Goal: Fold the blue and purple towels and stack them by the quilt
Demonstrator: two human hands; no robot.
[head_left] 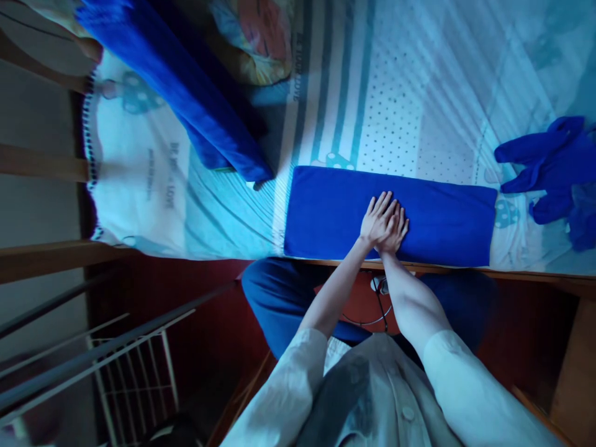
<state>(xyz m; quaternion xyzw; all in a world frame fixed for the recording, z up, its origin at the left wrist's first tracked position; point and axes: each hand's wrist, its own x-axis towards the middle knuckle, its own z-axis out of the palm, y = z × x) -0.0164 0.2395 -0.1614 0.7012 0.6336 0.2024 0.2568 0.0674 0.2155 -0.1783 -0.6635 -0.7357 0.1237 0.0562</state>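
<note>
A blue towel [326, 214], folded into a long, flat rectangle, lies along the near edge of the bed in front of me. My left hand [378, 218] rests on it near the middle, fingers extended and slightly apart. Partly beneath my left hand, my right hand [397, 231] also lies flat on the cloth, and its fingers show to the right. The two hands overlap, and neither one grips the towel. The fabric looks smooth, with straight edges.
Bunched blue cloths [554, 164] lie at the right on the patterned bedsheet [395, 118]. A long blue fabric bundle [186, 93] stretches across the upper left, near a colourful pillow [265, 40]. A white wire rack [135, 379] stands at lower left.
</note>
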